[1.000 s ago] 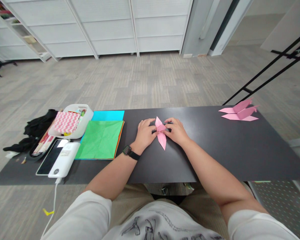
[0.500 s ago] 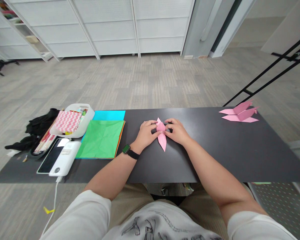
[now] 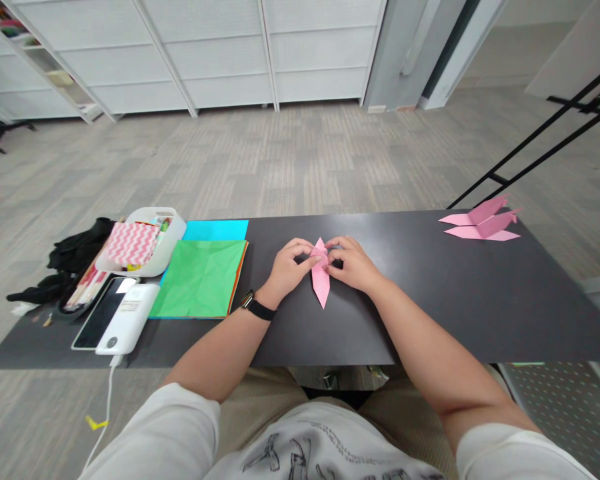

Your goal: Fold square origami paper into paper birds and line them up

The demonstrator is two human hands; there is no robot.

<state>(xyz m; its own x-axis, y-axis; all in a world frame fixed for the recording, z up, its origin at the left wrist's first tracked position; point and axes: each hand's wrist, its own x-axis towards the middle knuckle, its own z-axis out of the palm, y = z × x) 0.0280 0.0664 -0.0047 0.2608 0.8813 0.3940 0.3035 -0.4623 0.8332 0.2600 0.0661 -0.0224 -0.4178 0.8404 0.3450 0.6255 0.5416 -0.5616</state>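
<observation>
A folded piece of pink origami paper [image 3: 321, 287] lies near the middle of the dark table, one long point toward me and a shorter tip facing away. My left hand [image 3: 291, 267] grips its left side, thumb on top and fingers curled at the upper edge. From the other side my right hand [image 3: 353, 265] pinches the right edge between thumb and fingers. Part of the paper's middle is hidden by my fingertips. Two finished-looking pink paper birds [image 3: 485, 223] stand side by side at the table's far right.
On the left, a stack of coloured paper [image 3: 200, 277] with green on top lies beside a white basket [image 3: 173, 247]. A white power bank [image 3: 129, 319] with a cable rests partly on a phone [image 3: 100, 317]. Black cloth [image 3: 80, 247] lies at the far left of the dark table [image 3: 430, 300].
The pink paper's upper part looks narrower and flatter, its side flaps pressed in. My hands stay on both its sides, and its near point has shifted slightly left and toward me.
</observation>
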